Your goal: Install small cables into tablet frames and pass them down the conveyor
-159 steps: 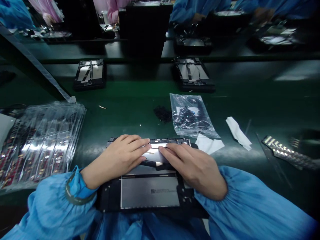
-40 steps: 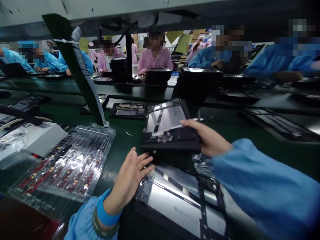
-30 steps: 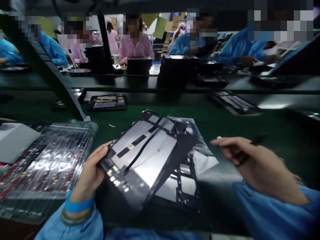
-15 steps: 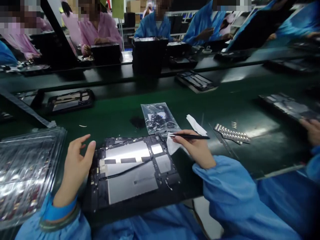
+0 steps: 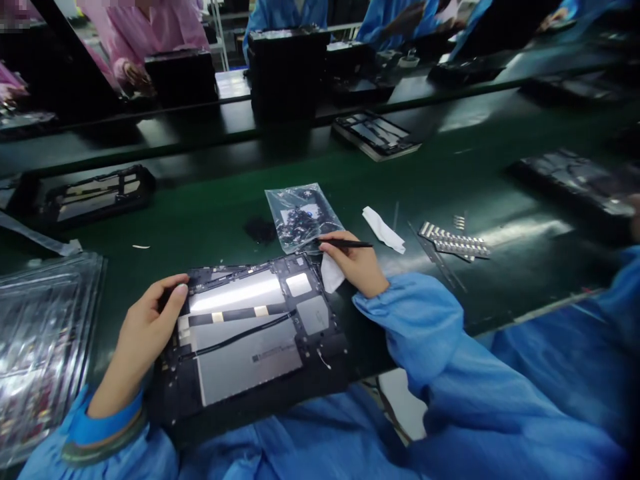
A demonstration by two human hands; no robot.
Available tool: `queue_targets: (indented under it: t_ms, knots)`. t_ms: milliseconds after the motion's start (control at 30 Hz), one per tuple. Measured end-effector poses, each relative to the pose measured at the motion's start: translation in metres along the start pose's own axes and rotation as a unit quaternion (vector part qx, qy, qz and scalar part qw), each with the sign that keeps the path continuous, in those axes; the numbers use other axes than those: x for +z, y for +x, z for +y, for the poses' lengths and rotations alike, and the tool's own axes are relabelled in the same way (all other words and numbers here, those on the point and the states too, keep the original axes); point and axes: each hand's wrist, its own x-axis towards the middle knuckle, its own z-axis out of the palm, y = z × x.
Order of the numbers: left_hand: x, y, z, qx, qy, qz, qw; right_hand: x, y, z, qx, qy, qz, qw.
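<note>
An opened tablet [image 5: 250, 360], its silver inner plate and black frame showing, lies in front of me, tilted a little. My left hand [image 5: 143, 327] grips its upper left corner between thumb and fingers. Black tweezers [image 5: 350, 244] are in my right hand [image 5: 363, 267], their tip pointing left over the lower edge of a clear plastic bag [image 5: 303, 217] of small black parts. A white wipe [image 5: 331, 275] shows below my right fingers, beside the tablet's upper right corner; whether I hold it cannot be told.
Clear plastic trays [image 5: 45, 333] are stacked at the left. A folded white wipe [image 5: 383, 230] and strips of small metal pieces [image 5: 455, 243] lie at the right. Other opened tablets [image 5: 377, 133] sit farther back on the green bench [image 5: 210, 213]. Co-workers sit opposite and at my right.
My left hand has closed from open onto the tablet's corner. My right hand has brought the tweezers' tip left to the bag's edge. The view has tipped down.
</note>
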Motion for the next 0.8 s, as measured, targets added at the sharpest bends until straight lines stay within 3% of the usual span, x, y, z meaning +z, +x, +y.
queue_targets:
  t_ms: [167, 367, 433, 533, 633, 733, 800]
  knots:
    - [-0.002, 0.0, 0.001, -0.027, 0.044, 0.007, 0.999, 0.001, 0.002, 0.001, 0.005, 0.004, 0.004, 1.0]
    - [-0.008, 0.0, 0.028, -0.075, -0.068, 0.039, 0.994, 0.0, 0.003, -0.003, 0.011, -0.001, 0.005, 1.0]
    - [-0.006, 0.009, 0.033, -0.062, -0.063, 0.035, 0.995, 0.0, 0.003, -0.003, 0.015, -0.002, 0.006, 1.0]
    - [-0.001, 0.028, 0.036, 0.021, 0.076, -0.004, 0.997, 0.001, 0.003, -0.001, 0.017, 0.004, 0.006, 1.0]
    - [0.001, 0.039, 0.051, 0.128, 0.185, -0.04, 0.974, 0.001, 0.002, -0.001, 0.016, 0.011, 0.004, 1.0]
    - [0.012, 0.041, 0.09, 0.228, 0.209, -0.103, 0.945, 0.001, 0.001, -0.001, 0.017, 0.012, 0.005, 1.0]
    - [0.032, 0.046, 0.122, 0.292, 0.225, -0.143, 0.918, 0.001, 0.0, -0.001, 0.016, 0.013, 0.008, 1.0]
